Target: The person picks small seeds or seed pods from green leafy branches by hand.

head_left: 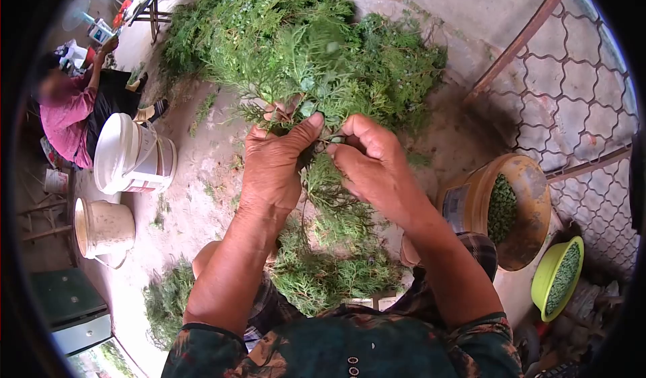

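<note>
My left hand (pixel 279 149) is closed around a green leafy sprig (pixel 323 89), its thumb pressed on the stems. Just to the right, my right hand (pixel 370 153) pinches at the same sprig, with a small green berry (pixel 336 139) by its thumb and forefinger. Fine green foliage hangs below both hands. Behind them lies a large heap of cut green branches (pixel 269 28). More cut foliage (pixel 330 270) lies between my knees.
Right: a yellowish bucket (pixel 464 206) and a lime-green basin (pixel 540 280) hold small green berries; wire mesh (pixel 572 75) stands beyond. Left: a white lidded bucket (pixel 148 159), a cream bucket (pixel 111 227), a seated person in a pink top (pixel 64 119) and a dark green cabinet (pixel 67 297).
</note>
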The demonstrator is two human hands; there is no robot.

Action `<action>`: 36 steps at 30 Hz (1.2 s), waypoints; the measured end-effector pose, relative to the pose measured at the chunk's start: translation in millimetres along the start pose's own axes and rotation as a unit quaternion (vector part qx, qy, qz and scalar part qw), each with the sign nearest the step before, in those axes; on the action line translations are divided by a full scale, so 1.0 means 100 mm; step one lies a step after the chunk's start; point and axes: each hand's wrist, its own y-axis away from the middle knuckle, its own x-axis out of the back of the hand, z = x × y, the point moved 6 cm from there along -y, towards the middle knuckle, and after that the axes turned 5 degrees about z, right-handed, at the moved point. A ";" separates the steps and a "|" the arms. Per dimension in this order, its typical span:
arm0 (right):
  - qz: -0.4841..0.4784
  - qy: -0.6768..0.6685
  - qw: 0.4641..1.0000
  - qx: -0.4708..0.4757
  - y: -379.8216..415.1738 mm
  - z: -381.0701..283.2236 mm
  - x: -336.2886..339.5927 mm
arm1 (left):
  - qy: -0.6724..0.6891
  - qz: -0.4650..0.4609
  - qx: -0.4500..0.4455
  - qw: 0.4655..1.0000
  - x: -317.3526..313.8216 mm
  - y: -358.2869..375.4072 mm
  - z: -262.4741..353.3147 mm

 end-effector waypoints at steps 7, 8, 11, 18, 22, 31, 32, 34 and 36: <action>-0.119 -0.084 0.978 -0.148 0.08 -0.18 0.02 | 0.001 -0.107 0.029 0.994 -0.09 0.06 0.08; -0.119 -0.084 0.978 -0.148 0.08 -0.17 0.06 | 0.001 -0.107 0.030 0.994 -0.07 0.04 0.12; -0.131 -0.331 0.920 -0.164 0.11 -0.16 0.18 | -0.043 -0.090 0.056 0.993 0.11 -0.10 0.14; -0.012 -0.160 0.981 -0.106 0.04 -0.25 0.22 | -0.026 -0.056 0.106 0.992 0.07 -0.01 0.07; 0.012 -0.020 1.000 -0.013 0.00 -0.15 0.11 | -0.027 -0.089 0.029 0.995 0.03 0.00 0.05; -0.052 0.071 0.996 -0.017 0.03 -0.24 0.12 | -0.009 -0.096 0.052 0.994 0.00 0.03 -0.03; -0.077 -0.055 0.991 -0.099 0.07 -0.26 0.09 | -0.022 -0.090 0.057 0.994 0.02 0.02 -0.04; -0.100 -0.178 0.962 -0.181 0.14 -0.23 0.08 | -0.033 -0.081 0.064 0.994 0.05 0.02 -0.05; -0.166 -0.326 0.921 -0.135 0.15 -0.32 0.07 | -0.047 -0.034 0.073 0.996 0.09 -0.02 -0.04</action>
